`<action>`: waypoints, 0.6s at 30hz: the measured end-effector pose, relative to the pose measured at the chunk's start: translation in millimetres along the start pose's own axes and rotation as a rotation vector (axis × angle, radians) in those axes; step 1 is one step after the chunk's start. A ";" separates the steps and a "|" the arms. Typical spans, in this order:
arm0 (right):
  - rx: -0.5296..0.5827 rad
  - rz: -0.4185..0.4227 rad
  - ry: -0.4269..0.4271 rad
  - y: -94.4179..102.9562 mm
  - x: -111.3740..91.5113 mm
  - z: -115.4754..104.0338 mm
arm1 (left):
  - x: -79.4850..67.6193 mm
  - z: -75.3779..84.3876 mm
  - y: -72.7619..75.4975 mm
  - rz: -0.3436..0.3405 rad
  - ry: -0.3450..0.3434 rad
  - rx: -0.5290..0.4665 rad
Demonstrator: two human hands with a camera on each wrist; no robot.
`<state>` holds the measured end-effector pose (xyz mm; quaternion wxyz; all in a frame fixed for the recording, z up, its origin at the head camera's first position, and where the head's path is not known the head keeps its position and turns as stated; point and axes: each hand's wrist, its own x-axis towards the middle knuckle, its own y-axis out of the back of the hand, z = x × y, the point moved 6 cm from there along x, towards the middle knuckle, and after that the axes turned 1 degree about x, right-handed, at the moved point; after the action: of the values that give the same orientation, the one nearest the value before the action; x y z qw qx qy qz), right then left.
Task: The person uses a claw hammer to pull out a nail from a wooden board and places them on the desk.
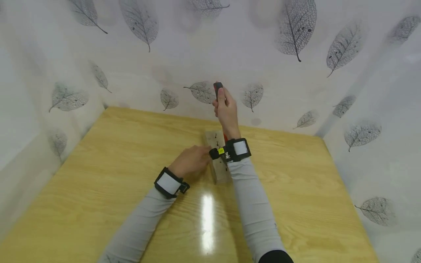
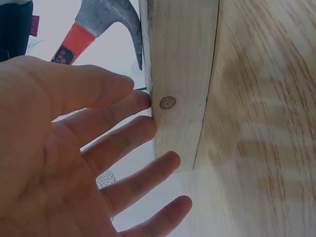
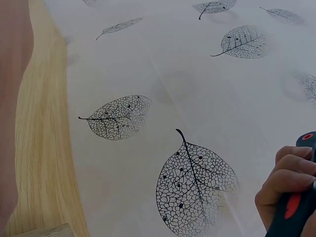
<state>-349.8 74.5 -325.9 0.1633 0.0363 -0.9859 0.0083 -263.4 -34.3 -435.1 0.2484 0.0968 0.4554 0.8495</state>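
The wooden block (image 1: 221, 175) lies on the worktop (image 1: 289, 190), about midway between left and right and toward the far side, its length running near to far. The right hand (image 1: 227, 113) is curled tightly round the grip of the hammer (image 2: 101, 22), above the block's far part, with the handle standing up. The left hand (image 2: 118, 133) has its fingers spread at the block's left side, the nearest fingertips at its upper edge; whether they press on it I cannot tell.

The step looks like working the claw at the block's top. To do it well, I would seat the claw squarely, hold the handle near its end for leverage, and move it smoothly rather than with a jerk. The left hand would do better bracing the block lower down (those fingertips are uncomfortably close to the claw).

Counted: one hammer, one block, two hands, and two wrist straps (image 1: 169, 182), one on each arm. One round spot (image 2: 168, 102) marks the block's left side. Several dark marks (image 1: 226, 169), probably nails, dot its top, too small and partly covered to number.
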 end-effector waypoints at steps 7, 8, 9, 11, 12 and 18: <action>-0.037 0.053 -0.026 5.8 7.2 12.4 | -1.9 6.4 0.9 0.003 -0.032 0.029; -0.032 0.061 -0.025 6.8 8.1 13.4 | -1.8 7.6 1.0 0.005 -0.043 0.040; -0.028 0.064 -0.019 7.5 9.0 14.0 | -1.7 8.5 1.4 0.010 -0.051 0.044; -0.015 0.068 -0.011 8.0 10.5 15.0 | -1.7 9.8 2.0 0.017 -0.064 0.059; -0.010 0.067 -0.006 7.8 11.0 15.0 | -1.8 10.1 2.1 0.019 -0.068 0.065; -0.004 0.066 0.041 5.5 15.2 12.4 | -2.1 7.4 1.3 0.020 -0.061 0.087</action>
<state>-368.6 78.6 -332.7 0.1830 0.0033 -0.9830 0.0126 -259.2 -30.5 -429.7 0.2489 0.1378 0.4833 0.8279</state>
